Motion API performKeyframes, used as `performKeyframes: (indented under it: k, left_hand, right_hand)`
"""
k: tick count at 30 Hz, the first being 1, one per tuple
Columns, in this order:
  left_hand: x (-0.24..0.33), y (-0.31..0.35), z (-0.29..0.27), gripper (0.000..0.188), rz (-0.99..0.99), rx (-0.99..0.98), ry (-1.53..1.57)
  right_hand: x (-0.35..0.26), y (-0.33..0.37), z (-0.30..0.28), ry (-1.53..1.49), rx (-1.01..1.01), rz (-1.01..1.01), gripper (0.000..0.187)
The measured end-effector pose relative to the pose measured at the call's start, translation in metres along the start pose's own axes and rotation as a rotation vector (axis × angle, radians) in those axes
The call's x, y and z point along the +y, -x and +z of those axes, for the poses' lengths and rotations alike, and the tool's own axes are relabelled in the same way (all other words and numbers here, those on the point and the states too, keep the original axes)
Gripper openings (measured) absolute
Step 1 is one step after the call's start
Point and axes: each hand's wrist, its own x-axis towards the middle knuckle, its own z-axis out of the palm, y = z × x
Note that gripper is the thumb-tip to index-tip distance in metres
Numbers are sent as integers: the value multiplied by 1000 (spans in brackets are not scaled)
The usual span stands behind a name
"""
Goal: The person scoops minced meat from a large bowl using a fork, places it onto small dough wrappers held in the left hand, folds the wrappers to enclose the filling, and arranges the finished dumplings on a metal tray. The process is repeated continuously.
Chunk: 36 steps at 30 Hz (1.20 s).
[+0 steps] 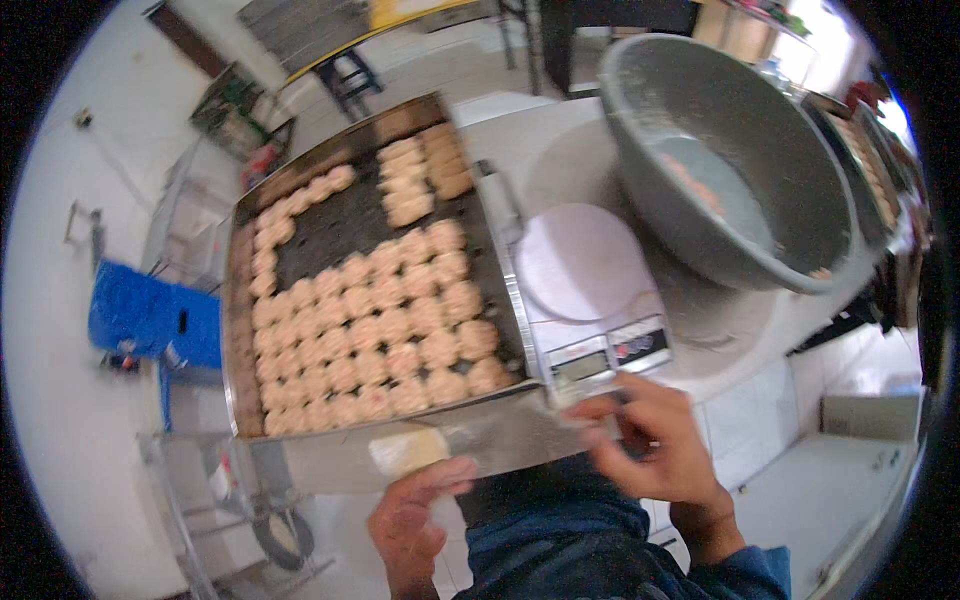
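A large metal baking tray [367,421] holds many pale, lumpy dough pieces [390,325] in rows, with a bare dark patch towards its far side. My left hand [410,520] is at the table's near edge, thumb apart from the fingers. Its fingertips lie beside a pale yellow, flat piece [410,451] whose kind I cannot make out. My right hand [655,440] is curled near the tray's near right corner, just below a white kitchen scale [590,280]. Its thumb and index finger come together; blur hides whatever is between them.
Right of the scale, a big grey tub [690,240] leans tilted on the light table [745,350], with a pinkish remnant inside. Another tray [860,160] stands beyond it. Off to the left are a blue plastic object [155,318] and a metal frame trolley [205,520].
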Motion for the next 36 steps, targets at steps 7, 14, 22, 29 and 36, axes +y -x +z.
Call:
performKeyframes:
  k: [7, 14, 22, 29, 36]
  left_hand:
    - [-25, -27, 102, 56, -637, -296, 922]
    - [-43, -38, 125, 26, -604, -422, 877]
    - [-23, -69, 180, 32, -731, -660, 639]
    - [-23, -69, 194, 40, -797, -435, 651]
    - [-7, -75, 206, 53, -806, -414, 897]
  right_hand:
    - [-23, -6, -60, 1, -402, -161, 27]
    - [-70, -19, -233, 1276, 188, 73, 15]
    - [-98, -43, -247, 1433, -478, 552, 18]
    - [-103, -30, -289, 924, -314, 477, 23]
    - [-113, 4, -225, 776, -211, 248, 12]
